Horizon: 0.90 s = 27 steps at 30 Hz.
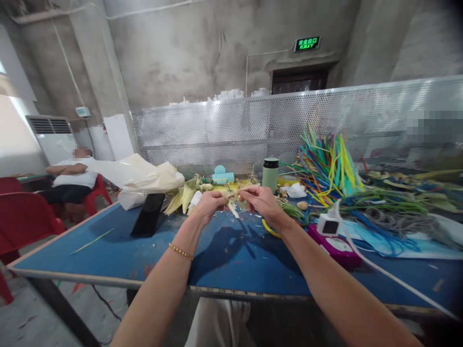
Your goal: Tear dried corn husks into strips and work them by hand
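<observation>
My left hand (210,204), with a gold bead bracelet (181,251) at the wrist, is closed in a pinch above the blue table. A narrow pale strip (233,210), which looks like corn husk, slants down from its fingertips. My right hand (261,200) is pinched too, a short gap away. Whatever is between its fingers is too small to make out. Beyond both hands lie dry corn husks (186,195) and scraps in a loose heap. A green flask (270,174) stands upright just behind my right hand.
A black phone (147,215) lies left, near a white plastic bag (144,174). Colourful strips (331,166) are bundled at the right. A purple power strip (334,248) with a white charger (328,224) and cable sits by my right forearm. A person (74,176) sits at far left.
</observation>
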{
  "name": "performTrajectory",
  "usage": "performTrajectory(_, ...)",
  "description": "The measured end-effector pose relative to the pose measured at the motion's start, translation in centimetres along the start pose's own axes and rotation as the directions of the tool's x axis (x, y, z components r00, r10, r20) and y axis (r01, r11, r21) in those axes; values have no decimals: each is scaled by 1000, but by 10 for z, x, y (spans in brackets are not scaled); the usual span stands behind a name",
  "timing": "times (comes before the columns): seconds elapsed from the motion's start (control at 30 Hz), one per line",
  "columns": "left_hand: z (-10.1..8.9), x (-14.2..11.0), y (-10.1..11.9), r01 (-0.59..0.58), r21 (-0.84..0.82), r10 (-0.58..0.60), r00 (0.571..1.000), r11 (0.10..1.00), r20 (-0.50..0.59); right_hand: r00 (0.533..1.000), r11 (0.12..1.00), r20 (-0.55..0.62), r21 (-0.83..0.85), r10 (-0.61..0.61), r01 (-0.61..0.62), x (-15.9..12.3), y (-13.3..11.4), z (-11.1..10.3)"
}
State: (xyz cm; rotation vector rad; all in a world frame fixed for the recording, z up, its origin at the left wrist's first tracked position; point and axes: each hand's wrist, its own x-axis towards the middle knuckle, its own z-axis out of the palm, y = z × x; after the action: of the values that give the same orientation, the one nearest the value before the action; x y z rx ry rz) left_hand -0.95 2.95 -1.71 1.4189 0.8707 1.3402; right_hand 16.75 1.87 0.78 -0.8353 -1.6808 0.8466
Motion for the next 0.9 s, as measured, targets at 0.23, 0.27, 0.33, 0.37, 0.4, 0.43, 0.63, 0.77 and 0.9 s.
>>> performTrajectory(0.23, 3, -4, 5, 30, 24, -30, 999, 999, 13, 999, 996, -5, -78, 35, -35, -3, -2, 6)
performTrajectory(0.27, 4, -4, 5, 32, 28, -32, 999, 999, 14, 999, 997, -15, -62, 40, -41, -4, -3, 7)
performTrajectory(0.33, 4, -5, 6, 28, 35, -28, 999, 999, 18, 999, 999, -15, -29, 33, -33, -5, -5, 8)
performTrajectory(0.37, 4, -5, 6, 24, 39, -24, 1000, 999, 17, 1000, 1000, -4, -22, 19, -20, -6, -6, 8)
performTrajectory(0.4, 4, -5, 6, 20, 43, -21, 1000, 999, 14, 1000, 1000, 13, -22, 9, -9, -7, -7, 8)
performTrajectory(0.43, 4, -5, 6, 18, 45, -19, 1000, 999, 13, 999, 1000, 31, -31, 6, -5, -7, -7, 8)
performTrajectory(0.63, 4, -5, 6, 2, 29, -4, 998, 1000, 58, 999, 998, 24, -44, 46, -45, -4, -2, 10)
performTrajectory(0.77, 3, -5, 5, 10, 29, -12, 997, 1000, 78, 997, 993, -10, 93, 73, -71, -3, 0, 10)
performTrajectory(0.9, 3, -5, 5, 19, 39, -21, 998, 999, 61, 996, 985, 43, 153, 78, -84, -3, 0, 10)
